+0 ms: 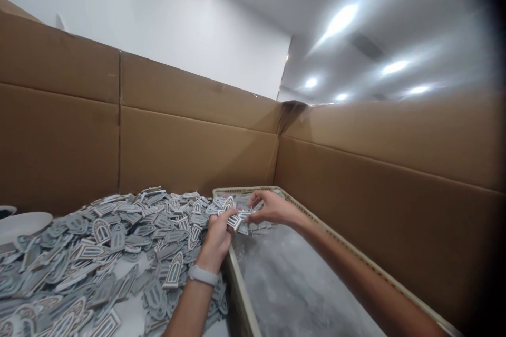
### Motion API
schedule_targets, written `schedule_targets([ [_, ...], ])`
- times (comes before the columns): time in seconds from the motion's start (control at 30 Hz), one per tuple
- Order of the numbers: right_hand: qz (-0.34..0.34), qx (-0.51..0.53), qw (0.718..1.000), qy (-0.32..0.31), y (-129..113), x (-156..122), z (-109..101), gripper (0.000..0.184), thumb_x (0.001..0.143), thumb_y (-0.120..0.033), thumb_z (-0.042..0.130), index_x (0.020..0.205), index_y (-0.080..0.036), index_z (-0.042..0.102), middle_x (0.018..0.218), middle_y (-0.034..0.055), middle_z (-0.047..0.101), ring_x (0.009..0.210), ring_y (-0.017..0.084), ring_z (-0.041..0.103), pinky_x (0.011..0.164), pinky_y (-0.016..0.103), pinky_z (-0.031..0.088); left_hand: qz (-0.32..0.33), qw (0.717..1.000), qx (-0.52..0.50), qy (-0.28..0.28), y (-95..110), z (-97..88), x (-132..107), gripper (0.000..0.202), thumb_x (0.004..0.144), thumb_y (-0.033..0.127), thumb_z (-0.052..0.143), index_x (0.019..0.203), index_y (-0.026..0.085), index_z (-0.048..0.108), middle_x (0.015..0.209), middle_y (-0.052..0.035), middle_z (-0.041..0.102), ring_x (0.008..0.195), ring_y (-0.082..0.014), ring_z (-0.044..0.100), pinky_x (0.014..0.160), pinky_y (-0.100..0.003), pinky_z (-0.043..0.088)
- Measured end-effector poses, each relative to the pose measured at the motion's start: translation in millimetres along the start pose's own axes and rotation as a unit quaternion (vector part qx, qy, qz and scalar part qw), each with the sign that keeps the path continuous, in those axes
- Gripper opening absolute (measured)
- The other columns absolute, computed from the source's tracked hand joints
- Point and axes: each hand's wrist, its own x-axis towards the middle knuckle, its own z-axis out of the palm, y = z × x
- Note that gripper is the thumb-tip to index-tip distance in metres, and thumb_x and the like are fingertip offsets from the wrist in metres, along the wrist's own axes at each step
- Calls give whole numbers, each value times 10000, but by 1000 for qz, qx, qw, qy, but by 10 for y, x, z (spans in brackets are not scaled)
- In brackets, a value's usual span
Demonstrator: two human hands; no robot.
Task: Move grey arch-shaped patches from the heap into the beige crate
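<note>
Handful of small, flat, grey-and-white pieces shaped like pointed-arch windows [235, 220] in the left hand [217, 237], gripped between thumb and fingers above the far end of a long, cream-rimmed tray [241, 189]; wearing a smooth white wristband [203, 275] on that arm. Holding the right hand [272, 208] close by from the other side, with fingers curved and parted from the thumb, and with thumb tip just beside the held pieces, hard to tell whether touching. Beneath, more loose pieces [259, 226] at the tray's far end, and nearer, a cloudy grey sheet [300, 284] lying inside. Left of the tray, a broad heap of similar pieces [118, 237], overlapping and facing various ways, beside a shallow white round dish [26, 226]. Behind and to the right, tall brown cardboard walls [197, 152]
</note>
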Motion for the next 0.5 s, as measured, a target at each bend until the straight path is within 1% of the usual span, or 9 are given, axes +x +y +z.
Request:
schedule_targets([
  [0.1, -20, 14, 998, 50, 50, -44, 57, 425, 642, -321, 950, 974, -172, 732, 973, 64, 764, 703, 180, 709, 587, 250, 502, -4, 1000, -13, 28, 2, -2, 15, 232, 705, 35, 805, 849, 177, 692, 942, -60, 770, 887, -213, 737, 811, -268, 567],
  [0.17, -44, 34, 995, 82, 70, -30, 99, 404, 652, -305, 938, 983, -170, 751, 978, 67, 751, 770, 181, 696, 632, 250, 511, -12, 999, -26, 32, 11, -43, 35, 205, 731, 51, 803, 842, 182, 689, 928, -57, 763, 876, -207, 728, 817, -273, 571],
  [0.27, -59, 125, 985, 103, 92, 34, 178, 404, 672, -336, 919, 1000, -166, 756, 973, 66, 719, 846, 186, 674, 693, 264, 538, -16, 999, -29, 21, 26, -122, 59, 228, 755, 50, 787, 916, 198, 726, 992, -65, 769, 941, -211, 736, 870, -283, 583],
  [0.33, -51, 208, 971, 108, 116, 91, 245, 425, 673, -381, 916, 997, -167, 743, 958, 59, 699, 856, 188, 672, 733, 289, 566, -19, 999, -32, 14, 32, -144, 64, 255, 769, 56, 785, 972, 205, 741, 1042, -69, 774, 978, -217, 740, 900, -300, 590],
  [0.4, -38, 275, 954, 110, 151, 148, 310, 447, 650, -399, 927, 978, -169, 729, 952, 57, 692, 862, 191, 675, 767, 315, 587, -34, 997, -64, -3, 39, -132, 62, 212, 819, 117, 789, 1013, 188, 738, 1074, -82, 776, 981, -222, 741, 916, -332, 603],
  [0.47, -21, 317, 941, 119, 190, 196, 360, 447, 622, -385, 936, 952, -171, 723, 968, 64, 692, 885, 201, 679, 781, 327, 597, -52, 993, -102, -19, 52, -101, 55, 197, 866, 183, 790, 1052, 169, 729, 1100, -96, 780, 984, -226, 745, 925, -357, 615],
  [0.5, -13, 332, 935, 122, 208, 214, 375, 442, 611, -372, 938, 942, -173, 721, 984, 71, 695, 905, 210, 683, 785, 333, 601, -59, 992, -113, -21, 61, -85, 50, 210, 872, 191, 793, 1069, 163, 726, 1108, -99, 782, 987, -228, 748, 924, -359, 620],
])
